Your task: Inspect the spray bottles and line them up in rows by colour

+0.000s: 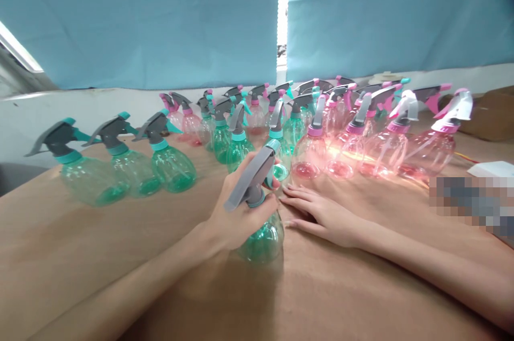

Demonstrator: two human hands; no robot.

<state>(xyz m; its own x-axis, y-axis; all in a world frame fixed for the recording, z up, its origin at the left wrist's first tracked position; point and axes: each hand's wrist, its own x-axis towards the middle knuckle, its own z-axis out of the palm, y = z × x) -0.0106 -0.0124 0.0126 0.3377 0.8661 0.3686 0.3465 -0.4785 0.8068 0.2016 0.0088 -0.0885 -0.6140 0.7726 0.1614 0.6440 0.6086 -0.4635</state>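
My left hand is wrapped round the neck of a green spray bottle with a grey trigger head, at the middle of the table. The bottle stands about upright, and part of its neck is hidden by my fingers. Just right of it, my right hand lies flat on the tabletop with its fingers stretched toward the bottle, holding nothing. Behind the hands, a clear pink spray bottle and another green spray bottle stand close by.
Several green spray bottles stand in a row at the left. Many pink and green ones crowd the back and right, a tilted-looking pink bottle among them. A white object lies at the right edge. Blue blinds hang behind the brown table.
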